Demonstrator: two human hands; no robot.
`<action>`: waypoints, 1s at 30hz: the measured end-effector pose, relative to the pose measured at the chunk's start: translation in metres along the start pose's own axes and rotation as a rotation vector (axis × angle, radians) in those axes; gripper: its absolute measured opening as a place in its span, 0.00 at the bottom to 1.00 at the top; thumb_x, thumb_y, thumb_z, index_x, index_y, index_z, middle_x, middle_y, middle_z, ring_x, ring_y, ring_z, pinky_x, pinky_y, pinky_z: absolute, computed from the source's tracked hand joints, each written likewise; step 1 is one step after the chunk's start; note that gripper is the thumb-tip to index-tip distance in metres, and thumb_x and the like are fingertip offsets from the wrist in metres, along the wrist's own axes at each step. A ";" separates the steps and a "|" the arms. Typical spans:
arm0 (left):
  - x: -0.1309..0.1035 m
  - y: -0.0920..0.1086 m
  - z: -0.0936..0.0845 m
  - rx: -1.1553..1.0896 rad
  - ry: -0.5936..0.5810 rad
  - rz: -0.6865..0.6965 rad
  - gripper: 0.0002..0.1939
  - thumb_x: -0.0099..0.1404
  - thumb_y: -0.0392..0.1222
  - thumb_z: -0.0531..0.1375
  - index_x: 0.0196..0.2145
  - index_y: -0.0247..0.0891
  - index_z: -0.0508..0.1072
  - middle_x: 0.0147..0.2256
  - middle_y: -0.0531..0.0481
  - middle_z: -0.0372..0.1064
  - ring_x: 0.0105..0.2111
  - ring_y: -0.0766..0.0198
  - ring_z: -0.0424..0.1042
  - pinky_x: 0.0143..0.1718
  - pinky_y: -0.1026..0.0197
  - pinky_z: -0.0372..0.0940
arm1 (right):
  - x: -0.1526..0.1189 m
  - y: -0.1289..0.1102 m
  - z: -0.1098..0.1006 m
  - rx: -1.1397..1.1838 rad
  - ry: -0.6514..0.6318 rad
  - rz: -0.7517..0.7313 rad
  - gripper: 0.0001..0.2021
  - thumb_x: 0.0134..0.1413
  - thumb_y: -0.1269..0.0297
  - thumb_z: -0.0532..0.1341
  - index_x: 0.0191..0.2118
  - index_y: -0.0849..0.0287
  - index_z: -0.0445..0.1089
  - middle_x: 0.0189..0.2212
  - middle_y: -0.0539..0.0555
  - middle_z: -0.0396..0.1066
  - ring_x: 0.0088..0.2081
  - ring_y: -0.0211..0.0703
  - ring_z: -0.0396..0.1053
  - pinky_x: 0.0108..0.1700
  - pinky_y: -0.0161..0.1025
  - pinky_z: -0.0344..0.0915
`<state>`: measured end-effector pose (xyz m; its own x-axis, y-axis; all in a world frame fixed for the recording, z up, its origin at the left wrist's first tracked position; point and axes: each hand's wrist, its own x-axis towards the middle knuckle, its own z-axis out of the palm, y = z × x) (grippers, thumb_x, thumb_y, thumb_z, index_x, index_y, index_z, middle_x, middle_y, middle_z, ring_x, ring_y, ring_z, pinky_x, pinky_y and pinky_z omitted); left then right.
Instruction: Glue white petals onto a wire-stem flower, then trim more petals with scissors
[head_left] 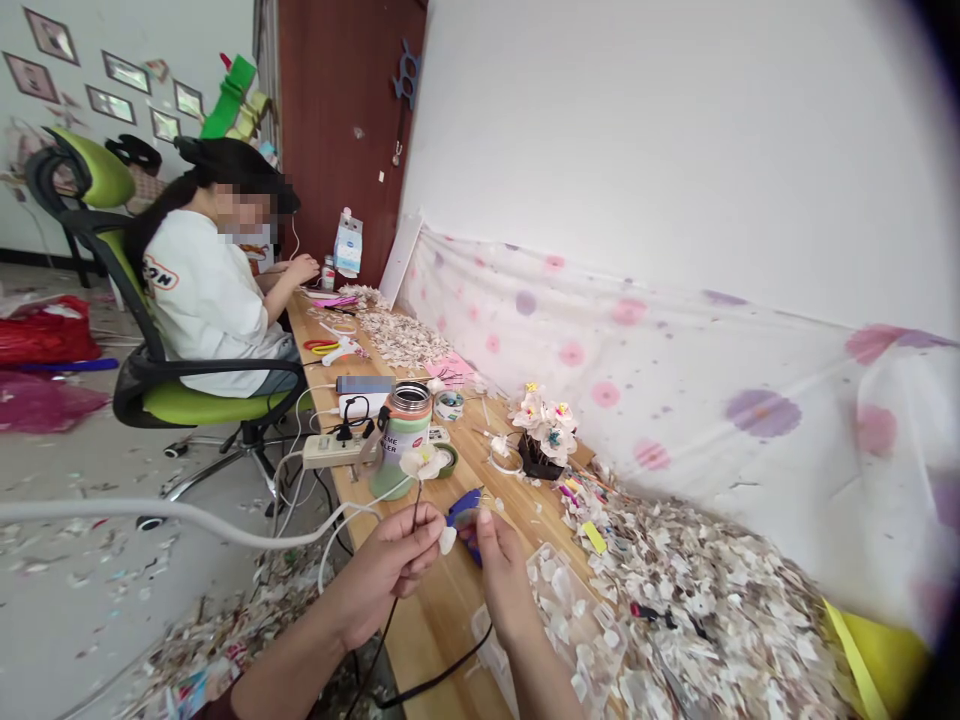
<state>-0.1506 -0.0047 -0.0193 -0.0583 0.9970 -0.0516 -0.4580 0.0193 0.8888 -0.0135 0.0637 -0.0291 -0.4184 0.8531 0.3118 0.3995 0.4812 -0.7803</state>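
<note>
The left hand [401, 550] pinches the dark stem of a white flower [422, 461] between thumb and fingers; the flower head stands upright just above the hand, in front of a green tumbler [397, 450]. The stem passes through the grip; its lower run shows below the hand and is hard to separate from the dark cords beyond. A loose white petal [448, 541] sits at the left fingertips; whether they pinch it cannot be determined. The other left fingers are curled inward.

The right hand [506, 575] is raised beside the left, apart from it, thumb pointing up. Its fingers are largely hidden behind the thumb and palm. A blue tool [463, 505] appears between the two hands, partly covered by the right hand; its full outline, and whether the right fingers close around it, cannot be established. A black cable [442, 682] runs below the right hand; its connection is concealed.

Both forearms are cut off by the lower edge. The right forearm covers part of a clear plastic tray [585, 625] of petals on the wooden table [435, 590]. Lettering on the tumbler is incomplete
</note>
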 end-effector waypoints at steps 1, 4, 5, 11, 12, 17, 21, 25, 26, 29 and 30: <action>0.000 -0.001 0.002 0.005 0.013 0.014 0.22 0.54 0.58 0.66 0.27 0.38 0.63 0.18 0.63 0.49 0.19 0.73 0.36 0.18 0.68 0.33 | -0.006 -0.006 -0.001 0.108 -0.010 -0.018 0.28 0.67 0.49 0.40 0.32 0.59 0.70 0.30 0.56 0.73 0.35 0.45 0.71 0.38 0.38 0.66; 0.002 -0.003 0.009 -0.006 0.057 0.048 0.22 0.52 0.58 0.67 0.27 0.37 0.64 0.17 0.63 0.48 0.19 0.73 0.36 0.19 0.67 0.34 | -0.017 -0.019 -0.001 0.410 -0.045 -0.035 0.20 0.58 0.46 0.55 0.31 0.59 0.70 0.28 0.53 0.72 0.32 0.44 0.68 0.36 0.38 0.64; 0.002 -0.004 0.011 -0.009 0.069 0.056 0.22 0.52 0.58 0.67 0.28 0.37 0.64 0.17 0.63 0.48 0.19 0.73 0.36 0.19 0.67 0.34 | -0.019 -0.021 -0.001 0.472 -0.041 -0.017 0.17 0.54 0.49 0.61 0.31 0.60 0.70 0.27 0.52 0.72 0.31 0.43 0.67 0.36 0.38 0.63; 0.003 -0.008 0.018 0.012 0.066 0.069 0.22 0.53 0.58 0.66 0.28 0.37 0.65 0.17 0.64 0.46 0.19 0.73 0.36 0.19 0.67 0.34 | -0.019 -0.018 -0.003 0.615 0.006 0.074 0.12 0.49 0.56 0.65 0.28 0.59 0.69 0.24 0.50 0.69 0.27 0.40 0.64 0.34 0.37 0.61; 0.003 -0.009 0.019 0.016 0.062 0.070 0.22 0.53 0.58 0.66 0.28 0.37 0.64 0.17 0.64 0.46 0.19 0.73 0.36 0.19 0.67 0.34 | -0.019 -0.019 -0.004 0.628 0.008 0.075 0.12 0.49 0.56 0.65 0.28 0.59 0.68 0.24 0.50 0.69 0.27 0.39 0.64 0.34 0.37 0.61; 0.001 -0.012 0.021 0.016 0.045 0.061 0.20 0.56 0.56 0.65 0.31 0.37 0.65 0.18 0.64 0.46 0.19 0.72 0.36 0.19 0.68 0.35 | -0.021 -0.023 -0.012 0.650 0.036 0.073 0.11 0.50 0.57 0.64 0.27 0.58 0.66 0.23 0.48 0.66 0.27 0.38 0.62 0.34 0.36 0.60; -0.001 -0.011 0.021 0.002 0.007 0.034 0.21 0.58 0.57 0.63 0.34 0.36 0.66 0.20 0.62 0.50 0.20 0.72 0.38 0.19 0.68 0.35 | -0.017 -0.022 -0.022 0.594 0.108 0.057 0.11 0.51 0.57 0.63 0.27 0.59 0.66 0.24 0.48 0.66 0.28 0.39 0.62 0.34 0.36 0.59; -0.002 -0.015 0.022 -0.012 -0.021 0.000 0.21 0.61 0.61 0.58 0.36 0.38 0.65 0.21 0.60 0.54 0.20 0.72 0.39 0.19 0.68 0.34 | -0.016 -0.024 -0.041 0.496 0.191 0.002 0.09 0.53 0.59 0.62 0.29 0.59 0.67 0.25 0.49 0.68 0.29 0.40 0.63 0.34 0.36 0.60; -0.002 -0.017 0.022 0.000 -0.018 -0.003 0.20 0.61 0.60 0.58 0.35 0.39 0.64 0.21 0.60 0.54 0.20 0.72 0.39 0.19 0.68 0.34 | -0.017 -0.026 -0.045 0.502 0.185 -0.003 0.08 0.53 0.59 0.61 0.29 0.59 0.68 0.26 0.49 0.68 0.30 0.40 0.64 0.35 0.36 0.60; -0.003 -0.021 0.024 0.043 -0.002 -0.003 0.19 0.62 0.58 0.59 0.31 0.38 0.64 0.21 0.59 0.54 0.19 0.72 0.41 0.19 0.68 0.35 | -0.021 -0.030 -0.056 0.520 0.129 -0.013 0.06 0.54 0.62 0.62 0.33 0.58 0.69 0.28 0.49 0.69 0.32 0.40 0.65 0.37 0.36 0.61; -0.003 -0.023 0.025 0.053 -0.002 -0.004 0.19 0.61 0.58 0.59 0.30 0.38 0.64 0.21 0.59 0.54 0.19 0.72 0.42 0.19 0.68 0.36 | -0.023 -0.032 -0.059 0.514 0.105 -0.020 0.05 0.54 0.62 0.62 0.34 0.58 0.70 0.28 0.48 0.69 0.31 0.39 0.64 0.37 0.35 0.60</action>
<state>-0.1179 -0.0061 -0.0278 -0.0547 0.9970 -0.0546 -0.4109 0.0274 0.9113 0.0310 0.0408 0.0205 -0.3276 0.8729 0.3616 -0.0702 0.3592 -0.9306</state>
